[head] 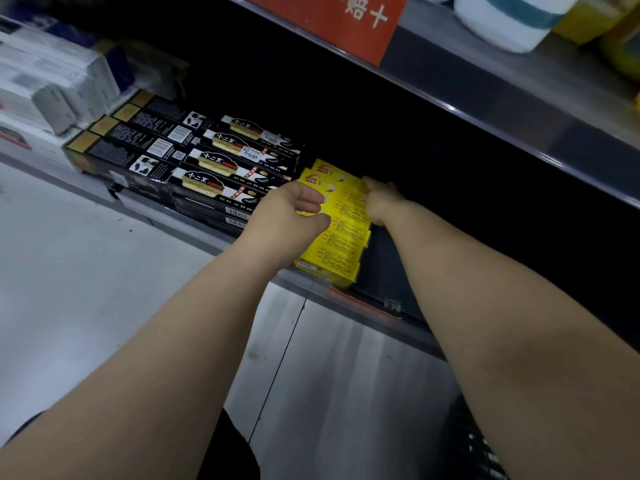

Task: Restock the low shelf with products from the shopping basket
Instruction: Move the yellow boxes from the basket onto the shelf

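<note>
Yellow product boxes [343,233] lie stacked on the low shelf [381,310], just right of the black boxes. My left hand [291,216] rests against the left side of the top yellow box, thumb and fingers curled at its edge. My right hand [381,202] grips the same box at its far right edge, fingers bent over it. The shopping basket [474,441] shows only as a dark grid at the bottom right, partly hidden by my right forearm.
Black boxes [214,168] with gold ends fill the shelf to the left in rows. White packs [52,84] sit further left. The shelf above [485,98] carries a red sign [332,19], a white tub and yellow bottles. Right of the yellow boxes the shelf is dark.
</note>
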